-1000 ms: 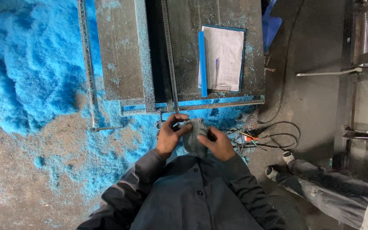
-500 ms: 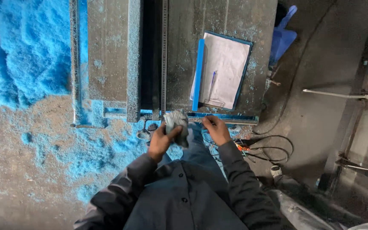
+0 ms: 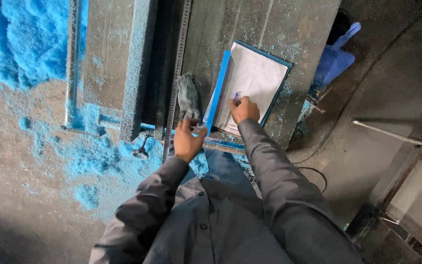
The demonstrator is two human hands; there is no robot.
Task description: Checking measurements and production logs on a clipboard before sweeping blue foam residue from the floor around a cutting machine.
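Pen [image 3: 234, 100] between right-hand fingers [image 3: 240, 104]

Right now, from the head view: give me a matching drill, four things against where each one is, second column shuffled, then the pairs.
Things:
1. right hand
2. left hand
3. grey glove
4. blue powder heap

Places:
A. lying on the metal bench, left of the clipboard
B. on the floor at upper left
C. on the white paper, with a pen
D. at the bench's near edge, just below the glove

Pairs: 1-C, 2-D, 3-A, 4-B
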